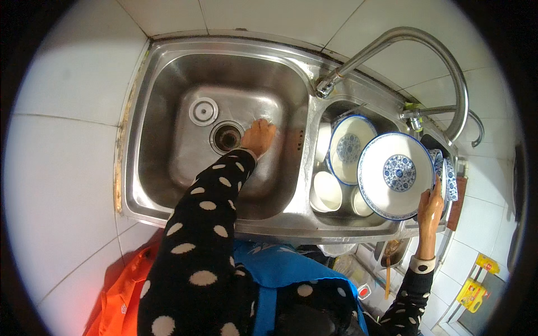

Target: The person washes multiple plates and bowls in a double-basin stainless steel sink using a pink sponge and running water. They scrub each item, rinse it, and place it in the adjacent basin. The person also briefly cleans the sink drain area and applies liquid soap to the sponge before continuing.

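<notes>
Over the floor of the left sink basin [162, 126], my left hand [259, 136] is beside the drain opening [228, 137]. Its fingers look curled, and whether anything is under them is hidden. A round strainer [203, 111] lies loose on the basin floor, up and left of the drain. My right hand [429, 206] grips the right edge of a large white plate with a blue floral pattern [374, 176], tilted above the smaller right basin. Behind it a similar blue-rimmed dish [353, 166] leans in that basin. White bowls [328, 193] sit below it.
A curved metal faucet [456, 80] arches over the right basin, its spout by the divider. More patterned dishes [450, 180] stand at the far right. White tiles [269, 17] border the sink. An orange bag or cloth [122, 302] hangs at lower left; yellow bottles [471, 295] stand at lower right.
</notes>
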A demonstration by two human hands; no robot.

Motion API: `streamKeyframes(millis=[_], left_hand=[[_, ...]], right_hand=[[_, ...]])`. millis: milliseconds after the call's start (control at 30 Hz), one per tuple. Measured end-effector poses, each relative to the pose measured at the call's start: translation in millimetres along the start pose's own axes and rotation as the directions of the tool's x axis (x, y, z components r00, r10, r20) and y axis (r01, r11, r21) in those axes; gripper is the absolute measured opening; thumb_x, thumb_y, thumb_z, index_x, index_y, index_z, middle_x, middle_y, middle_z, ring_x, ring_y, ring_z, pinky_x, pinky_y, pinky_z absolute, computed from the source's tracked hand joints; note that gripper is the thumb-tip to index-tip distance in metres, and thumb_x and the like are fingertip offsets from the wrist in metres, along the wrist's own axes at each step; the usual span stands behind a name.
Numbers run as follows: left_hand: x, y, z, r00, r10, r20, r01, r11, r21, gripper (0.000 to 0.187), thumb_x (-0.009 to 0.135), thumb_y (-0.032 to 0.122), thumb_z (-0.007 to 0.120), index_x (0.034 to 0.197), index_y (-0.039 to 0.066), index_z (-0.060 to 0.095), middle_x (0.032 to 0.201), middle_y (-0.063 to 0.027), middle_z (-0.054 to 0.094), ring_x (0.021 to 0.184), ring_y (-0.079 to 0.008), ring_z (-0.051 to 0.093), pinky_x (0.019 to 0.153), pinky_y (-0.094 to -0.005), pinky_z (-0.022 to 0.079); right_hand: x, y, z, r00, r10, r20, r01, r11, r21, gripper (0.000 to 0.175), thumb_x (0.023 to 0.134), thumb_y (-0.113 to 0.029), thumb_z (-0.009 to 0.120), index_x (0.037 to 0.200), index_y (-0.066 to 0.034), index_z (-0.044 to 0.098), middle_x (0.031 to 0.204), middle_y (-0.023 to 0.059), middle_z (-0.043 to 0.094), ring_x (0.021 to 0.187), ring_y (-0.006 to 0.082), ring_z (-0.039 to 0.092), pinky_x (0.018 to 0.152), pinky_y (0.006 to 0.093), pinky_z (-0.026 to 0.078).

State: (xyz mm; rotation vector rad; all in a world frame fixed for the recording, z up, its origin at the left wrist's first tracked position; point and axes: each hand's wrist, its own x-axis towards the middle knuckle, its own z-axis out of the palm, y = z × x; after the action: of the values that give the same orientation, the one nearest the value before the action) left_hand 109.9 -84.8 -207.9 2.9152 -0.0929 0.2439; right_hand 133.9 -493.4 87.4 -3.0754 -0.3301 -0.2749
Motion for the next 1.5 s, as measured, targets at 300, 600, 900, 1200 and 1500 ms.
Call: streamKeyframes(millis=[300,600,900,1200,1500], left_hand=[[41,-10,2,0.925,-0.297,0.235,0.369,0.849,-0.378,0.019,0.075,0.021,0.055,0.079,0.003,0.058,0.079,-0.0199,0.061,0.073,-0.0335,0.060,0.062,-0.0425,0.048],[15,-60,-141,0.855,-0.170,0.490,0.511,0.109,-0.853,0.017,0.087,0.026,0.054,0.087,0.010,0.058,0.080,0.0013,0.056,0.071,-0.0107,0.050,0.068,-0.0253,0.040],[32,-41,-230,0.907,-0.326,0.267,0.353,0.242,-0.904,0.024,0.088,0.015,0.051,0.107,0.004,0.058,0.099,-0.0036,0.061,0.088,-0.0112,0.055,0.075,-0.0246,0.045],[23,-36,-225,0.892,-0.271,0.362,0.384,0.029,-0.923,0.026,0.086,0.009,0.053,0.111,0.001,0.054,0.099,-0.0084,0.061,0.086,-0.0166,0.059,0.078,-0.0286,0.048],[15,-28,-240,0.854,-0.178,0.489,0.498,0.006,-0.867,0.038,0.092,0.013,0.045,0.129,0.006,0.040,0.114,-0.0076,0.055,0.101,-0.0187,0.054,0.088,-0.0329,0.045]], right_hand=[[2,2,8,0.996,0.087,0.033,-0.087,0.996,-0.002,0.048,0.076,0.003,0.048,0.123,-0.0008,0.042,0.072,0.0244,0.059,0.065,0.0389,0.059,0.059,0.0447,0.047],[26,-1,47,0.988,0.084,0.129,-0.077,0.995,-0.062,0.035,0.076,-0.005,0.054,0.109,0.0029,0.045,0.079,0.0270,0.060,0.074,0.0419,0.060,0.068,0.0473,0.048],[33,-5,66,0.982,0.137,0.132,-0.151,0.983,0.101,0.025,0.077,-0.006,0.053,0.099,0.0036,0.047,0.083,0.0273,0.060,0.083,0.0428,0.059,0.074,0.0480,0.048],[46,-28,72,0.983,0.079,0.168,-0.071,0.996,-0.056,0.023,0.078,-0.003,0.048,0.100,0.0028,0.044,0.092,0.0265,0.060,0.086,0.0397,0.060,0.074,0.0462,0.049],[31,4,109,0.914,0.233,0.331,-0.382,0.768,0.513,0.030,0.077,-0.010,0.050,0.100,0.0083,0.052,0.091,0.0288,0.059,0.078,0.0359,0.062,0.066,0.0418,0.052]])
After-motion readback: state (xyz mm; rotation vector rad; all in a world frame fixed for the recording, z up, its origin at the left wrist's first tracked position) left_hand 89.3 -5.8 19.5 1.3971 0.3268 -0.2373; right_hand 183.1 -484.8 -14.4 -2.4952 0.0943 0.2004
